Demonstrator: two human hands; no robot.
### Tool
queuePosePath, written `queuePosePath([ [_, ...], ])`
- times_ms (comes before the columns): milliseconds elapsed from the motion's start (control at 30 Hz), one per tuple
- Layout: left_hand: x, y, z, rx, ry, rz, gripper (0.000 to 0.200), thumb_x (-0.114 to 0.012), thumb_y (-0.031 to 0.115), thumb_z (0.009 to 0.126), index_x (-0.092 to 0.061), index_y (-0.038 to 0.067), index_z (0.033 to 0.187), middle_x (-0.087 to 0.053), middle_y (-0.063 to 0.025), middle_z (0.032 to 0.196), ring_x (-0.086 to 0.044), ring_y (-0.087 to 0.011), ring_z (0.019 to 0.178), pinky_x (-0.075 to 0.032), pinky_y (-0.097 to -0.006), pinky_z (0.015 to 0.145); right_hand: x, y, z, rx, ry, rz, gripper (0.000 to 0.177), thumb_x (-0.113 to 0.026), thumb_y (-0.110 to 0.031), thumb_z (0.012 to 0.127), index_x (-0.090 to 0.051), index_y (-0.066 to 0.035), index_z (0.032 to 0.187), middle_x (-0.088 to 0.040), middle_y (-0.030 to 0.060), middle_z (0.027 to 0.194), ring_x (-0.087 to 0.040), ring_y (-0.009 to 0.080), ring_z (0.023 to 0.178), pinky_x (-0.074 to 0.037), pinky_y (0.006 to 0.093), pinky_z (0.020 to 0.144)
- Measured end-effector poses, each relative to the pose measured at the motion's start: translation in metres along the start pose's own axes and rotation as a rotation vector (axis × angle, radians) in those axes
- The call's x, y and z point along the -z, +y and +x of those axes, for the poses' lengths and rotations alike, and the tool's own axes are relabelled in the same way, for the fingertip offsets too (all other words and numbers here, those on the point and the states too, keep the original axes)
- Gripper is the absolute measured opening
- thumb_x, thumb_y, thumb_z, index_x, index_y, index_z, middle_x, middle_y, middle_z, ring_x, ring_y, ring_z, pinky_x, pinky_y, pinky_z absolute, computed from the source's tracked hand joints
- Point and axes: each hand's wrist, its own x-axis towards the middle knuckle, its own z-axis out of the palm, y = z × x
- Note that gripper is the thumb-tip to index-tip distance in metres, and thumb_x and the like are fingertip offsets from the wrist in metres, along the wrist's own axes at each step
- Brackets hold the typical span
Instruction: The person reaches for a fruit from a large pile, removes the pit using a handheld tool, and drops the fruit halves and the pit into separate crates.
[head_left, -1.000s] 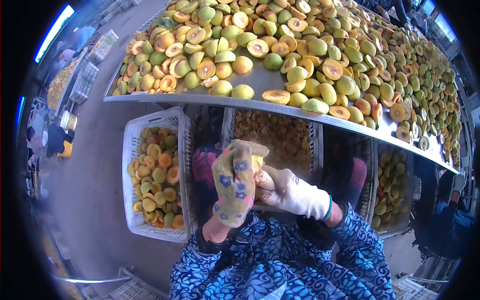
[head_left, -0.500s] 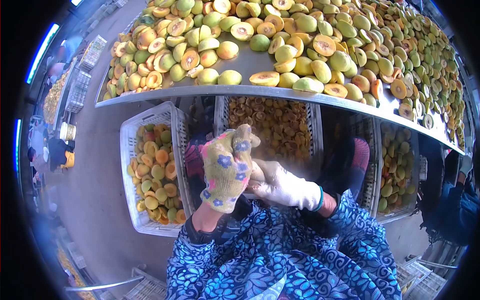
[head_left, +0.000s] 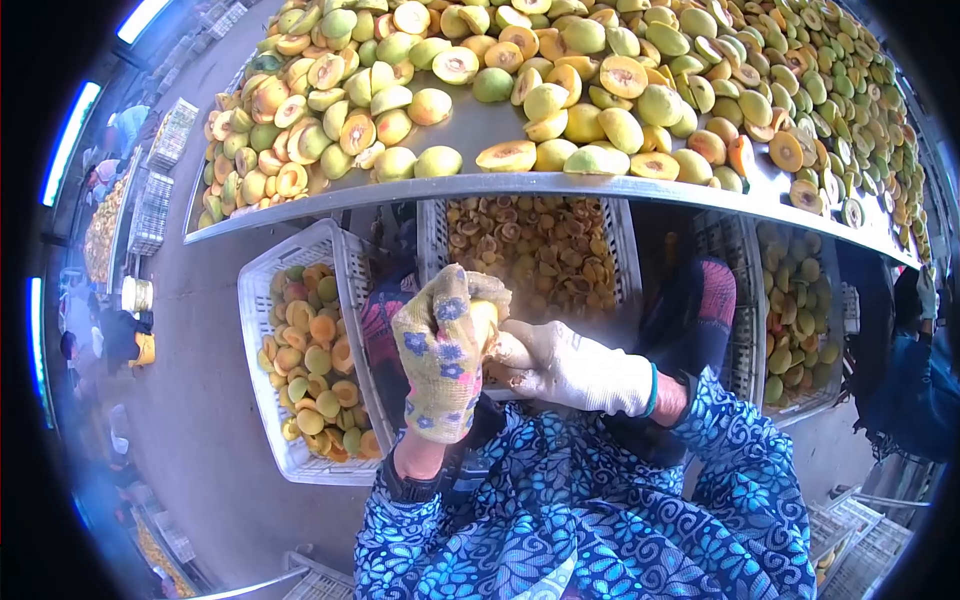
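Observation:
My left hand, in a flowered knit glove, is wrapped round a yellow-green fruit, of which only a part shows between the gloves. Against it from the right presses my right hand, in a white glove with a green cuff, fingers closed; what it may hold is hidden. Both hands are together in front of a crate of brownish-yellow fruit pieces. Beyond them, halved fruit lies along the front of the metal table.
A white crate of halved fruit stands left, another crate of fruit right. My knees flank the middle crate. A person's dark sleeve shows at far right. More people and crates are at far left.
The view has shifted slightly. My left hand has turned, and a yellow-green fruit now shows between the gloves. My right hand stays pressed close to it.

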Motion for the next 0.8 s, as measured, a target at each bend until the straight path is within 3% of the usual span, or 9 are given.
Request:
queuePosePath([
  [133,-0.005,-0.009,-0.002,-0.024,0.044,-0.008,0.044,-0.043,0.029,0.104,-0.068,-0.003,0.086,-0.068,-0.0082,0.072,-0.060,-0.0122,0.062,-0.047,-0.0236,0.059,-0.010,-0.013,-0.002,-0.085,-0.033,0.377,0.028,-0.057,-0.026,0.096,-0.056,0.001,0.101,-0.062,0.0127,0.080,-0.056,0.0181,0.072,-0.048,0.0342,0.068],
  [233,-0.015,-0.014,-0.006,-0.036,0.276,-0.188,0.044,-0.045,0.028,0.104,-0.068,-0.002,0.082,-0.068,-0.0071,0.073,-0.060,-0.0111,0.063,-0.045,-0.0239,0.057,-0.011,0.004,0.004,-0.058,-0.033,0.286,0.031,-0.057,-0.029,0.097,-0.056,0.002,0.101,-0.062,0.0141,0.081,-0.055,0.0168,0.073,-0.047,0.0357,0.067],
  [300,-0.005,-0.016,0.000,-0.033,0.152,-0.062,0.043,-0.045,0.028,0.104,-0.068,-0.002,0.082,-0.068,-0.0076,0.075,-0.061,-0.0121,0.064,-0.045,-0.0239,0.058,-0.007,0.013,0.007,-0.086,-0.066,0.067,0.030,-0.062,-0.030,0.096,-0.057,-0.003,0.107,-0.061,0.0045,0.083,-0.059,0.0125,0.078,-0.049,0.0311,0.070],
  [400,0.003,-0.026,0.010,-0.052,-0.006,0.060,0.038,-0.048,0.028,0.103,-0.067,-0.002,0.090,-0.069,-0.0084,0.082,-0.062,-0.0137,0.066,-0.047,-0.0251,0.059,-0.010,0.016,0.004,-0.046,0.000,0.147,0.031,-0.062,-0.029,0.095,-0.057,-0.002,0.110,-0.063,0.0044,0.085,-0.060,0.0140,0.082,-0.050,0.0324,0.073],
  [533,0.001,-0.019,0.009,-0.028,-0.170,-0.428,0.034,-0.055,0.029,0.100,-0.061,-0.002,0.113,-0.069,-0.0116,0.098,-0.066,-0.0175,0.084,-0.053,-0.0293,0.074,0.005,0.003,0.000,-0.152,-0.094,0.557,0.036,-0.062,-0.031,0.095,-0.055,-0.003,0.117,-0.060,0.0010,0.078,-0.055,0.0092,0.060,-0.046,0.0245,0.055],
  [567,-0.004,-0.022,0.004,-0.182,-0.093,-0.398,0.035,-0.055,0.029,0.099,-0.058,-0.002,0.117,-0.067,-0.0135,0.105,-0.066,-0.0194,0.090,-0.053,-0.0306,0.079,0.007,-0.007,-0.003,-0.146,-0.099,0.641,0.027,-0.059,-0.035,0.096,-0.052,-0.009,0.095,-0.047,-0.0036,0.066,-0.045,0.0045,0.051,-0.037,0.0201,0.045],
  [633,-0.001,-0.036,-0.001,-0.448,-0.080,-0.277,0.042,-0.057,0.030,0.098,-0.052,-0.001,0.127,-0.062,-0.0178,0.119,-0.065,-0.0239,0.100,-0.052,-0.0345,0.087,0.006,-0.019,-0.007,-0.219,-0.117,0.684,0.028,-0.058,-0.036,0.097,-0.052,-0.009,0.096,-0.047,-0.0037,0.066,-0.045,0.0041,0.050,-0.037,0.0195,0.043],
  [733,0.000,-0.043,-0.013,-0.204,0.006,-0.437,0.045,-0.053,0.036,0.100,-0.052,-0.001,0.125,-0.062,-0.0181,0.119,-0.065,-0.0253,0.100,-0.052,-0.0362,0.088,0.002,-0.021,-0.006,-0.319,-0.180,0.771,0.029,-0.059,-0.034,0.096,-0.052,-0.006,0.100,-0.055,0.0024,0.067,-0.053,0.0114,0.049,-0.043,0.0269,0.045],
  [800,0.003,-0.045,-0.011,-0.128,0.055,-0.585,0.049,-0.046,0.044,0.102,-0.058,-0.001,0.117,-0.065,-0.0164,0.111,-0.065,-0.0228,0.096,-0.053,-0.0344,0.086,-0.001,-0.023,-0.003,-0.010,0.225,-0.183,0.029,-0.062,-0.028,0.094,-0.053,-0.002,0.103,-0.062,0.0113,0.073,-0.061,0.0216,0.059,-0.050,0.0357,0.057],
])
